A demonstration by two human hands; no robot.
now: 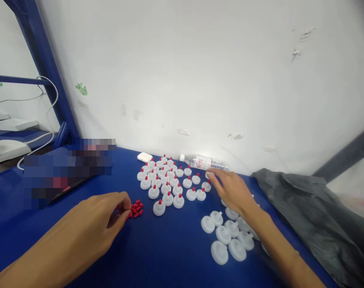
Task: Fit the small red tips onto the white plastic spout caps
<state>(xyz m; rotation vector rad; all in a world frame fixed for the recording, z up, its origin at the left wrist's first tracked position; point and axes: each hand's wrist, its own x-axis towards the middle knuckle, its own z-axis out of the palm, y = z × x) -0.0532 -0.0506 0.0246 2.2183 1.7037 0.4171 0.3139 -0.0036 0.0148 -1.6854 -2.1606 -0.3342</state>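
Note:
My left hand (105,220) is closed, thumb and forefinger pinched together at a heap of small red caps (136,209); whether a cap is between the fingertips is hidden. My right hand (231,188) reaches to the far side of the table, fingers closed on a white round nozzle lid (207,176), mostly covered by the fingertips. Between the hands stand many white lids with red caps on their tips (165,188), tips upward. Below my right forearm lie several bare white lids (223,235) without red caps, some tilted or partly hidden by the arm.
A clear plastic bottle (201,162) lies along the wall, with a small white case (145,157) to its left. Dark grey cloth (305,212) covers the right side of the blue table (158,252). A blue metal post (50,60) rises at left, beside a white cable (56,96).

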